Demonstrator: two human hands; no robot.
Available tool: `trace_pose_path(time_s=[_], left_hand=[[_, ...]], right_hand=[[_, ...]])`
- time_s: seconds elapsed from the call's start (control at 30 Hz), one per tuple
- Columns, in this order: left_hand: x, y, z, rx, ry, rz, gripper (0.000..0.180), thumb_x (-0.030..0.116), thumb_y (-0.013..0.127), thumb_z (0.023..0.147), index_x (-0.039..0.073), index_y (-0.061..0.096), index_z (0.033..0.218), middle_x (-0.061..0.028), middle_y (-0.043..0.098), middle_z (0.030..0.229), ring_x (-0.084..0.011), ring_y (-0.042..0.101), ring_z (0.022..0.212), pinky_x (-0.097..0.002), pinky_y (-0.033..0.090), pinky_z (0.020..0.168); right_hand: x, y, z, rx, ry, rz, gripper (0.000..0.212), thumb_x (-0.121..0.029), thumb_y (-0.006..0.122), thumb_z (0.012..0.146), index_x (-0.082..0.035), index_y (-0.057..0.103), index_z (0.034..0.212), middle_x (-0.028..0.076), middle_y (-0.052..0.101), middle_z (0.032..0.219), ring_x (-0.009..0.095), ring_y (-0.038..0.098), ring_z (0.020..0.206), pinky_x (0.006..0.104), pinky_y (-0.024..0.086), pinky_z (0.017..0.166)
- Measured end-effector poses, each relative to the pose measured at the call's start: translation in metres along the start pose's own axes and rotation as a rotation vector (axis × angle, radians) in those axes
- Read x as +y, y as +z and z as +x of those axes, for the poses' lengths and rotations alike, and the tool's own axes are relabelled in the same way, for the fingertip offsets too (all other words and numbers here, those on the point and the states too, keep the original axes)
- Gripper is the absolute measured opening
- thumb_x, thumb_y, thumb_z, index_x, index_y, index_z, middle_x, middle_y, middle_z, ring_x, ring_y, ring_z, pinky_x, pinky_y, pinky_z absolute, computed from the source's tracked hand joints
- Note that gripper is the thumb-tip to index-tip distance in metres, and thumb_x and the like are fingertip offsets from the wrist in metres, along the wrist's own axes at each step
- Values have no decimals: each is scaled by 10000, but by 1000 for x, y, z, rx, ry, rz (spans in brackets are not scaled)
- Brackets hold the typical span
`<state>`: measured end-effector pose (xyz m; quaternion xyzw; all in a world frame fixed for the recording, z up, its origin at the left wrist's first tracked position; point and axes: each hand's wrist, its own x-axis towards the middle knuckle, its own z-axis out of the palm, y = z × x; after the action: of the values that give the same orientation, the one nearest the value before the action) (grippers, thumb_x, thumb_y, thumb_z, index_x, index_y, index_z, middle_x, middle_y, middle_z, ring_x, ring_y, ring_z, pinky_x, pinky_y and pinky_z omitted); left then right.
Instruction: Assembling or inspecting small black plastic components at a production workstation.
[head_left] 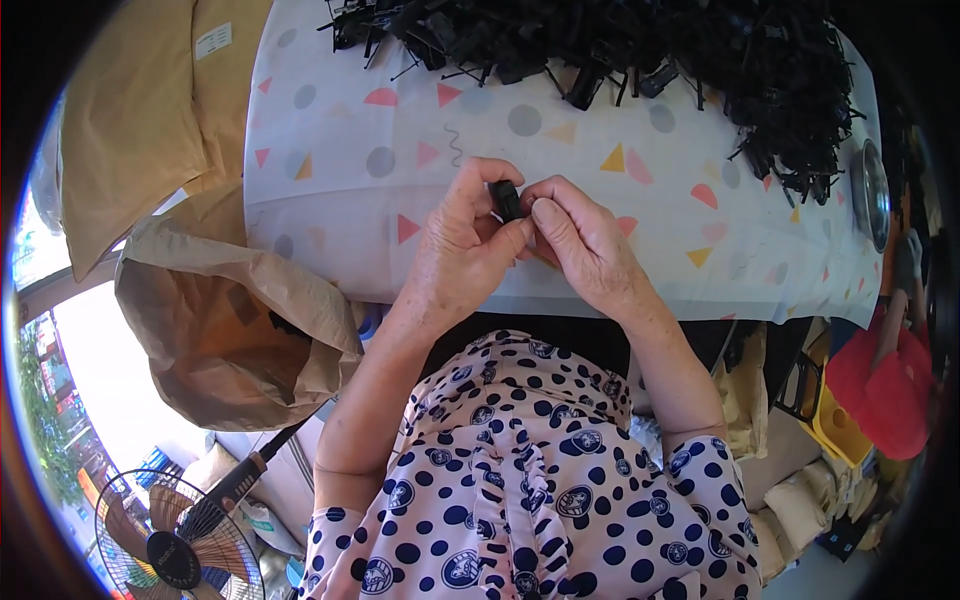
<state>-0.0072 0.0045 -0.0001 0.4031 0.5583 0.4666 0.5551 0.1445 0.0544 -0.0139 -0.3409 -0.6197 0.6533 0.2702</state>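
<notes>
A small black plastic part (506, 200) is held over the near half of the table, between the fingers of my left hand (462, 235). Close against it, my right hand (583, 245) has thumb and forefinger pinched together; whatever lies in that pinch is too small to make out. Across the far side of the table spreads a big heap of black plastic parts (600, 45), many with thin stems sticking out.
The table wears a white cloth (330, 230) with coloured shapes. An open brown paper bag (180, 300) stands at its left, near a fan (175, 555). A metal bowl (872, 195) sits at the right edge. Beyond it, a person in red (890, 385) is partly visible.
</notes>
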Motion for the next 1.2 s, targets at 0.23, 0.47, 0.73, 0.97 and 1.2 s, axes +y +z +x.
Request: trace_pose_path(time_s=[0.23, 0.47, 0.73, 0.97, 1.2], left_hand=[[2, 3, 0, 20, 58, 222, 288, -70, 538, 823, 52, 419, 1055, -116, 587, 743, -205, 614, 652, -309, 488, 606], [5, 6, 3, 118, 289, 621, 309, -54, 550, 808, 57, 430, 1071, -156, 585, 715, -315, 579, 654, -360, 472, 591], [9, 3, 4, 75, 379, 621, 321, -33, 531, 813, 57, 435, 1106, -176, 610, 872, -346, 630, 711, -396, 486, 613], [26, -13, 2, 5, 101, -652, 290, 20, 466, 877, 93, 449, 1157, -99, 577, 884, -142, 485, 583, -223, 352, 509], [11, -14, -4, -65, -69, -585, 345, 89, 446, 953, 79, 472, 1297, -52, 578, 843, -106, 518, 581, -202, 336, 492]], right_hand=[[-6, 0, 1, -36, 9, -143, 206, -189, 456, 991, 3, 529, 983, 38, 566, 715, 79, 517, 645, 224, 446, 591], [-4, 7, 5, 67, -49, -140, 173, -166, 476, 972, -6, 539, 963, 83, 565, 680, 162, 539, 609, 275, 449, 571], [7, 11, 6, 93, -151, 33, 234, -239, 465, 992, -29, 540, 1062, 20, 554, 787, 65, 486, 608, 194, 413, 544], [-14, 7, 0, 111, 9, 269, 181, -174, 550, 948, -16, 545, 1037, 51, 591, 759, 59, 486, 527, 187, 391, 471], [-6, -6, 8, 105, -61, 441, 183, -159, 630, 903, -16, 570, 1001, 12, 588, 747, 37, 483, 528, 166, 365, 453]])
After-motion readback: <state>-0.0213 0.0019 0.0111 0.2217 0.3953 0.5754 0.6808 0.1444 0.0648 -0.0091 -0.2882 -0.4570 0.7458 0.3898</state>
